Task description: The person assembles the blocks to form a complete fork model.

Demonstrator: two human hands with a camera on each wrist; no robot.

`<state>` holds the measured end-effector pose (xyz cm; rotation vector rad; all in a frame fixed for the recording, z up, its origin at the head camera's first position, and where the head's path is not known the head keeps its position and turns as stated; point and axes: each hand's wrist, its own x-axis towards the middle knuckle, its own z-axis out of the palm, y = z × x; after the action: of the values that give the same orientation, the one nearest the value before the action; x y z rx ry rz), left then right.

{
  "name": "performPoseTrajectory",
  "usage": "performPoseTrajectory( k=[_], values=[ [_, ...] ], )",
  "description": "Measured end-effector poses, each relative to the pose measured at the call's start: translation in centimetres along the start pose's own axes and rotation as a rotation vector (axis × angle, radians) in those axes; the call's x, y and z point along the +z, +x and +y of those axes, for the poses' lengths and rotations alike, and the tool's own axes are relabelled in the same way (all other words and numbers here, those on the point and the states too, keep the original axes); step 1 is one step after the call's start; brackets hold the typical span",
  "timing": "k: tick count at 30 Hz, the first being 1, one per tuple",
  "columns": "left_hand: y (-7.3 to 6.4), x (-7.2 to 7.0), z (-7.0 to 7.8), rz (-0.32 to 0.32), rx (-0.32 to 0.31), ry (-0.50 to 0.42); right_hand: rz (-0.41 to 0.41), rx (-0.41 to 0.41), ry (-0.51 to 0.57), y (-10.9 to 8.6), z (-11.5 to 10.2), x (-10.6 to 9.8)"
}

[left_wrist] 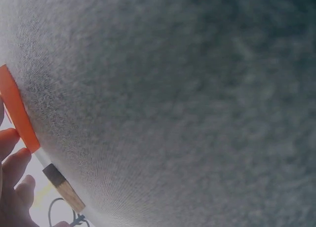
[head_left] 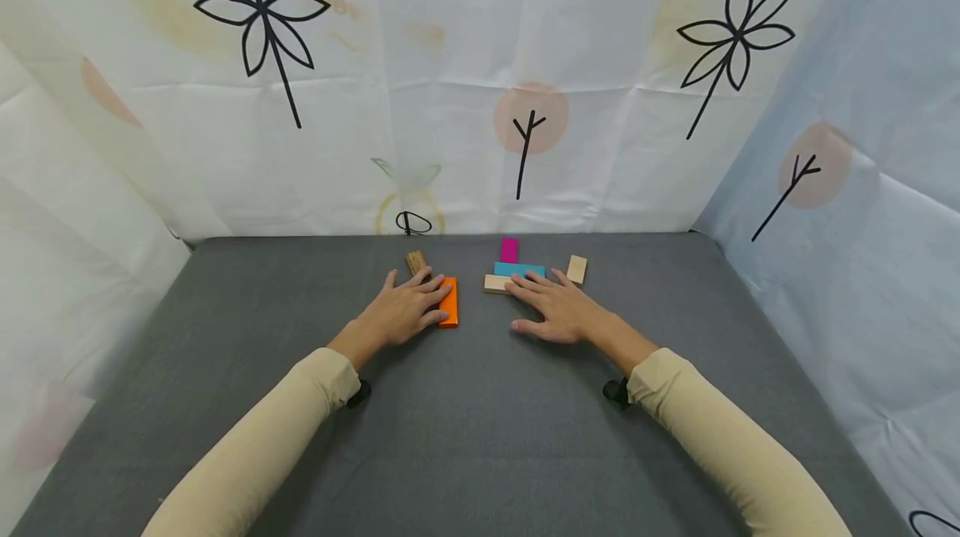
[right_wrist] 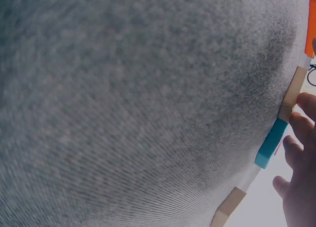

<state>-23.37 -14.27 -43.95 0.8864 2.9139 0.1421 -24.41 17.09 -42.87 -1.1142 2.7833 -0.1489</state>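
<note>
My left hand [head_left: 401, 308] lies with its fingers spread, and its fingertips touch an orange block [head_left: 452, 305] on the grey table. Just past those fingers sits a brown wooden block [head_left: 415, 260], partly hidden by them. My right hand [head_left: 558, 309] reaches in from the other side, fingers extended, fingertips at a pale wooden block [head_left: 496, 283]. Right behind that block is a blue block [head_left: 516, 268], and behind the blue one a magenta block [head_left: 509, 250] points away. The right wrist view shows fingertips against the pale block [right_wrist: 294, 91] beside the blue block [right_wrist: 271, 145].
Another pale wooden block [head_left: 577, 269] lies to the right, beyond my right hand. The grey table [head_left: 480, 437] ends at a white patterned cloth [head_left: 450, 128] behind, with more cloth along both sides. A dark wrist strap [head_left: 617, 393] shows at each sleeve cuff.
</note>
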Motion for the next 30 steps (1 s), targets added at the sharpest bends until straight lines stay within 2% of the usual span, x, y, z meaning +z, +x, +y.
performPoseTrajectory(
  k=[10,17,25,30],
  values=[
    [-0.5,0.0,0.3,0.016,0.01,0.008,-0.013,-0.003,0.006,-0.1,-0.2,-0.2],
    [-0.6,0.0,0.8,0.003,0.005,-0.008,-0.011,-0.026,-0.014,-0.9,-0.6,-0.7],
    [-0.7,0.0,0.7,-0.005,-0.002,-0.015,0.069,-0.119,-0.056,-2.0,-1.0,-0.5],
    [-0.6,0.2,0.7,-0.011,-0.007,-0.014,0.105,-0.138,-0.035,-2.4,-1.1,0.0]
  ],
)
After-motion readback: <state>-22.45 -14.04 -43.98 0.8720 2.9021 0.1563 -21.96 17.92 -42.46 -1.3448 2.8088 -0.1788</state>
